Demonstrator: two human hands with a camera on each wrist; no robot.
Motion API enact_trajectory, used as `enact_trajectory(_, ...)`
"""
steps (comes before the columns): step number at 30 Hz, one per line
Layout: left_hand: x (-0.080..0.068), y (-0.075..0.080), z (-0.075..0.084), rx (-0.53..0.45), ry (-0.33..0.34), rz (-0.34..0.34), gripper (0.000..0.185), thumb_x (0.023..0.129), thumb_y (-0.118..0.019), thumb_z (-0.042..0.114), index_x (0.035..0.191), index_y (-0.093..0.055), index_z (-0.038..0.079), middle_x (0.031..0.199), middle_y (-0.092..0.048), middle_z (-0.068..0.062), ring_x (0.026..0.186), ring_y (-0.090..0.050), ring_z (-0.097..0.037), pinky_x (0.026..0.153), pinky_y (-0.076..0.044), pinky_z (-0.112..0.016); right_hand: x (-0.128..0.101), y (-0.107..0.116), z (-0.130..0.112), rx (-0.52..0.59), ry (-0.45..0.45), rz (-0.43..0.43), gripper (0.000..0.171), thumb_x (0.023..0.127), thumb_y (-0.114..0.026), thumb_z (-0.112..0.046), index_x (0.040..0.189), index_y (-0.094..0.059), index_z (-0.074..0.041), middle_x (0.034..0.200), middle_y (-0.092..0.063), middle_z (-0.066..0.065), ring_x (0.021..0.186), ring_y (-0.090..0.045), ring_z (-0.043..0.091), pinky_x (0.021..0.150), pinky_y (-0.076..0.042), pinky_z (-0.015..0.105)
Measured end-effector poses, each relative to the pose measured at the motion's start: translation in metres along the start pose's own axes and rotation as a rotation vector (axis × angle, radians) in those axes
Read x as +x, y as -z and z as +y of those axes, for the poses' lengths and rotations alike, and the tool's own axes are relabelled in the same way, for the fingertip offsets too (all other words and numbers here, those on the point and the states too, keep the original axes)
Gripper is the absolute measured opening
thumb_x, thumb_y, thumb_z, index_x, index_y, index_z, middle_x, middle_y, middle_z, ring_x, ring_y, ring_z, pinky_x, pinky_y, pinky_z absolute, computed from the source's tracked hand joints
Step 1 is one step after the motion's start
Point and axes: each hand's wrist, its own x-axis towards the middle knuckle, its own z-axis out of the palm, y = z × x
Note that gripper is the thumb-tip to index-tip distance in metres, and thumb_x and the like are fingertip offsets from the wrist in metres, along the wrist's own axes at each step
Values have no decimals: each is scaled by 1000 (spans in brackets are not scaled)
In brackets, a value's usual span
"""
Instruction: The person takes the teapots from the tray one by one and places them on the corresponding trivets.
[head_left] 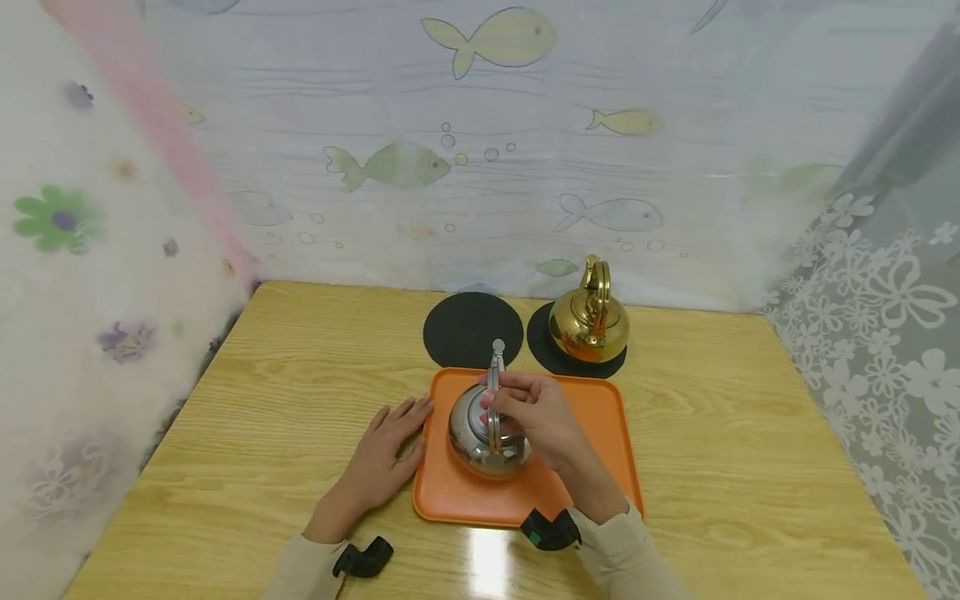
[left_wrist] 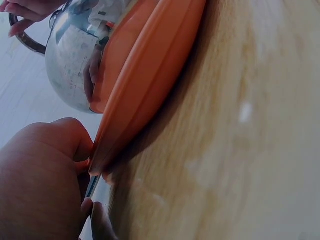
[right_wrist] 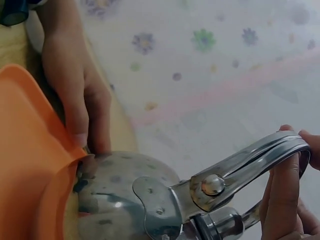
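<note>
Gripping arched handle of round polished steel kettle (head_left: 486, 433), right hand (head_left: 542, 414) curled around it; kettle sits on flat orange plastic tray (head_left: 607, 417). Left hand (head_left: 386, 457) flat, fingers straight against tray's left edge.

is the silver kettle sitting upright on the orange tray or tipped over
Upright. The silver kettle sits base-down on the orange tray, handle raised; the right hand grips that handle, and the left hand rests at the tray's left edge.

Bright, even light; overhead glare on the table (head_left: 487, 558); blurred close-ups in both wrist views
</note>
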Motion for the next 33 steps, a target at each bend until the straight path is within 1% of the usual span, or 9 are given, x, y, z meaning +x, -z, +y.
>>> enact_trajectory(5, -2, 1, -1, 4, 1, -9, 54, 101, -60, 22, 152, -49, 9, 156, -48, -7, 146, -41, -35, 118, -23, -66, 3, -1, 1, 36, 0, -25, 44, 100, -58, 2, 138, -46, 22, 90, -75, -4, 76, -72, 6, 66, -61, 23)
enact_trajectory(13, -2, 1, 0, 13, -3, -10, 54, 101, -60, 21, 153, -49, 10, 157, -48, -6, 146, -41, -35, 118, -24, -66, 2, 0, 2, 63, 3, -32, 41, 100, -57, 3, 135, -49, 21, 92, -75, -4, 79, -72, 6, 67, -61, 23)
enact_trajectory(20, -1, 1, 1, 13, 0, -12, 54, 101, -60, 21, 153, -49, 10, 156, -48, -6, 146, -41, -35, 118, -24, -65, 1, 3, 5, 115, 45, -64, 40, 99, -56, 4, 133, -49, 23, 90, -75, -1, 74, -73, 9, 67, -62, 26)
enact_trajectory(26, -1, -1, 1, 14, 3, -15, 54, 101, -60, 21, 153, -49, 10, 157, -47, -5, 146, -41, -35, 119, -23, -64, 0, 8, 8, 187, 67, -97, 35, 99, -58, 4, 129, -54, 19, 91, -75, 1, 71, -73, 11, 67, -62, 27)
enact_trajectory(31, -2, 1, 1, 23, 4, -8, 54, 101, -60, 20, 152, -49, 9, 156, -48, -6, 146, -42, -37, 118, -23, -65, 1, 6, 8, 189, 62, -100, 36, 98, -58, 3, 130, -53, 20, 91, -75, 0, 73, -73, 10, 67, -62, 25)
enact_trajectory(33, -1, 1, 1, 24, 0, -6, 54, 101, -60, 20, 152, -50, 9, 156, -48, -6, 145, -42, -37, 117, -24, -65, 1, 7, 7, 187, 63, -100, 34, 98, -58, 4, 128, -54, 19, 88, -75, -1, 72, -73, 10, 66, -62, 24)
